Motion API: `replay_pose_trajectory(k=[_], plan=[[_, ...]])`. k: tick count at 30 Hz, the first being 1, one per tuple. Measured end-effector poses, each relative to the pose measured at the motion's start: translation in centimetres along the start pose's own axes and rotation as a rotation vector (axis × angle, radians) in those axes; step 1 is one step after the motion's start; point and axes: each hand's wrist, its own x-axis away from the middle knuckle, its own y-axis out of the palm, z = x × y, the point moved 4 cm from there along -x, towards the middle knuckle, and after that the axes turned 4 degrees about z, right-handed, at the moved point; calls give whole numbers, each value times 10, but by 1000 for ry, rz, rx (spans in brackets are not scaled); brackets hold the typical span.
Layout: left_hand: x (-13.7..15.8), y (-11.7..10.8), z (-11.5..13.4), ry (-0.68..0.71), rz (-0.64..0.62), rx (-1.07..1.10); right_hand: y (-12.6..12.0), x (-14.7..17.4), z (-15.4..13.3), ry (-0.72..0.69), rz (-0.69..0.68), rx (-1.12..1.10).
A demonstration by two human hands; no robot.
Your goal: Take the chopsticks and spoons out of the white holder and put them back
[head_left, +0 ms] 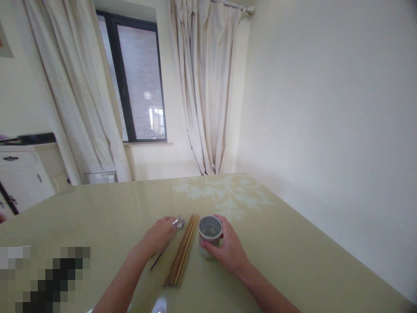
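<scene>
1. Cup [209,230]: round, open-topped, grey inside, pale rim; light dots clustered on inner base; upright.
2. Chopsticks [182,254]: brown, straight, lying roughly parallel on the worktop [293,261], just left of the cup.
3. Metal utensils [179,224]: shiny rounded ends; partly hidden, left of the chopsticks; type unclear.

Wooden chopsticks [182,252] lay bundled on a glossy green table [280,261] patterned with pale leaves [224,198]. A grey cup [209,231] stood upright just to their right; metal utensils [179,223], partly hidden, lay to the left.
</scene>
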Motion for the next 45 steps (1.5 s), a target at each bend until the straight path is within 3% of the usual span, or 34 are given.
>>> replay_pose_trajectory(k=[5,9,14,18,21,25,29,33,40,45], plan=[[-2,-9,-17,19,7,138,0,0,0,9,2,4],[-2,-9,-14,45,6,153,0,0,0,6,4,4],[-2,0,28,98,39,6,-2,-2,1,22,0,22],[7,24,70,185,41,-187,-4,-4,3,18,16,36],[15,41,79,203,43,-326,-6,-3,3,8,-1,38],[18,39,64,127,61,-469,-8,-1,-2,-22,-51,55],[15,21,42,-8,-80,-462,-9,0,-5,-33,-110,45],[11,8,30,2,-176,-366,-9,2,-8,-46,-159,15],[8,-7,3,-35,-235,-283,-3,9,-12,-80,-229,-20],[9,-16,-3,-8,-228,-248,6,15,-14,-98,-259,-45]])
